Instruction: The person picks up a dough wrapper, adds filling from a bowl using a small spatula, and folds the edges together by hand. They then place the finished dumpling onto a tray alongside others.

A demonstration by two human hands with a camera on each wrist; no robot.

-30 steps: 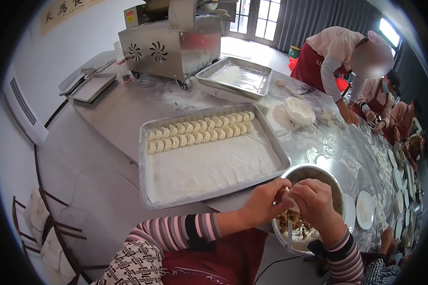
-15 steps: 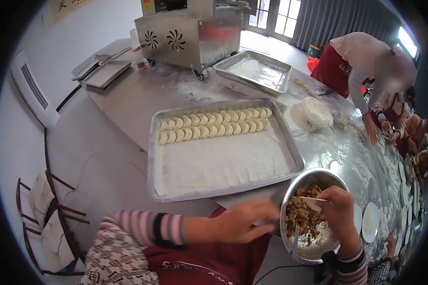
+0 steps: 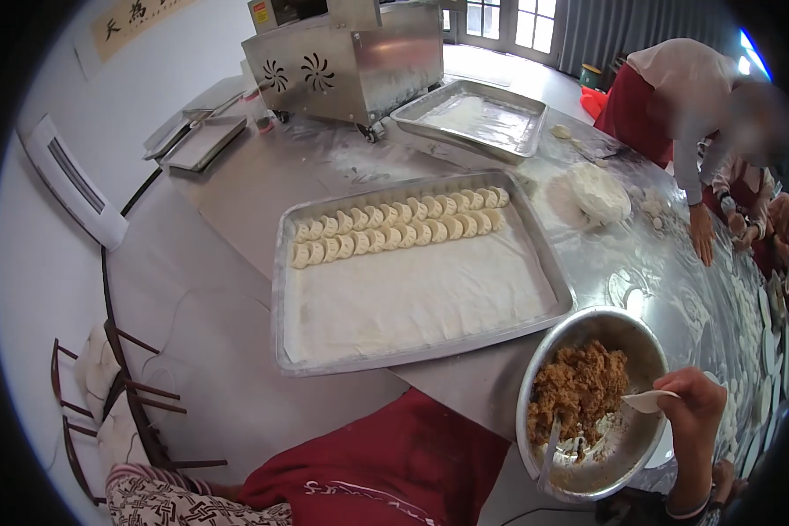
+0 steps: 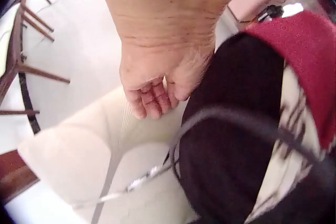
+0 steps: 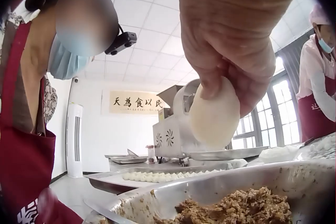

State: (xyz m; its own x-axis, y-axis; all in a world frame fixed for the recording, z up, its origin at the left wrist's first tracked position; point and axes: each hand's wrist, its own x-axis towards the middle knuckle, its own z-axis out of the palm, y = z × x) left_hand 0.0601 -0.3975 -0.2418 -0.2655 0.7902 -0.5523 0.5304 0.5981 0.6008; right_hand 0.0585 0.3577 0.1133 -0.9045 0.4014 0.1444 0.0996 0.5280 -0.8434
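Note:
My right hand [image 3: 697,399] pinches a pale round dumpling wrapper [image 3: 649,401] over the right side of the steel bowl [image 3: 653,351]. In the right wrist view the wrapper [image 5: 214,113] hangs from the fingertips, above the brown minced filling [image 5: 252,205]. A flat-handled utensil [image 3: 550,451] leans in the bowl with its end in the filling [image 3: 579,381]. My left hand [image 4: 155,85] hangs low beside my body, its fingers loosely curled with nothing in them. Left of the bowl, a tray [image 3: 430,351] holds two rows of folded dumplings [image 3: 394,237].
Behind the tray stand a second shallow tray [image 3: 535,145] and a steel machine [image 3: 351,70]. Flour [image 3: 598,195] is heaped on the steel table at right. Another person [image 3: 688,88] bends over the table's far side. Chairs [image 3: 118,412] stand at left.
Both hands were together at the bowl. My left hand then moved away left and down to my side. My right hand has shifted right, with the wrapper in its fingers.

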